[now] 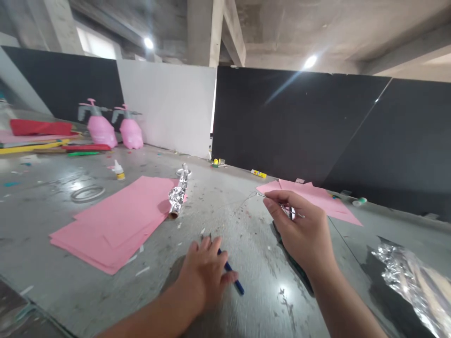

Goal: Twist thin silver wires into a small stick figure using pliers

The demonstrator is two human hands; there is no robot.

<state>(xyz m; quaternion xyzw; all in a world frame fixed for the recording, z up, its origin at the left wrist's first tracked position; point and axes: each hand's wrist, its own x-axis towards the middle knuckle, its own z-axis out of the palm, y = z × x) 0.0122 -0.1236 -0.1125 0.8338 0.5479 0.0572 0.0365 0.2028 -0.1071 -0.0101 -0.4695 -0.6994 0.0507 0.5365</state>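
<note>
My right hand [303, 225] is raised over the table, with thumb and forefinger pinched on a thin wire [246, 201]. The wire stretches left from the fingertips, and a bit of silvery wire also shows by the curled fingers. My left hand [207, 272] lies palm down on the tabletop, its fingers spread across a slim blue stick like a pencil [239, 287]. The thumb touches or overlaps the stick; what the palm covers is hidden. Beneath my right hand lies a long dark green thing [299, 270], partly hidden.
Pink paper sheets [123, 220] lie left, a foil-wrapped roll [179, 190] at their edge. Further left are a wire coil [87, 193], a glue bottle [119, 170] and two pink spray bottles [131, 131]. More pink paper [327, 202] and crumpled foil [405, 272] lie right. Dark panels [282, 122] stand behind.
</note>
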